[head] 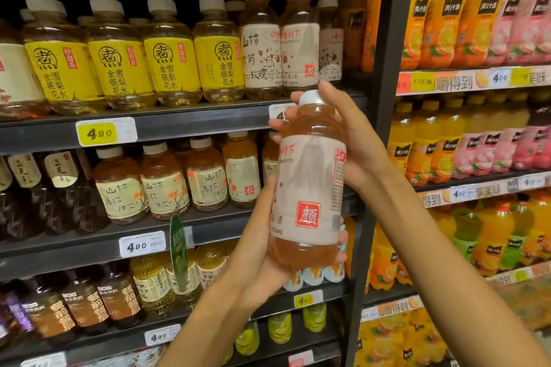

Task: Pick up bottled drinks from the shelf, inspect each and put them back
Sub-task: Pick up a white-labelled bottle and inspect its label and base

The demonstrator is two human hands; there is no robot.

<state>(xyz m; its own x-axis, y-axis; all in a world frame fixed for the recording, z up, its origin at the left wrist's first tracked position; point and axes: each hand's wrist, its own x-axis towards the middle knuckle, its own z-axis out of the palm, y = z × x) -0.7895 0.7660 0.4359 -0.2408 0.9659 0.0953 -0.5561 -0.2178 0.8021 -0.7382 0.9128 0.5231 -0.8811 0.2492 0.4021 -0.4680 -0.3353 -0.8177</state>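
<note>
Bottle (307, 185) held centre-right of frame, off the shelf (179, 125), label turned viewward for inspection; left hand (256, 250) cupping base, right hand (354, 140) wrapped round neck (steadying cap).

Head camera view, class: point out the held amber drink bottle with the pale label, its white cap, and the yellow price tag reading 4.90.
Amber drink bottle with pale label (308, 188): head view, middle of its label.
White cap (311, 97): head view, cap's side.
Yellow price tag (100, 133): head view, printed numbers.

held bottle (307, 188) "500mL", yellow price tag (98, 133) "4.90"
</note>
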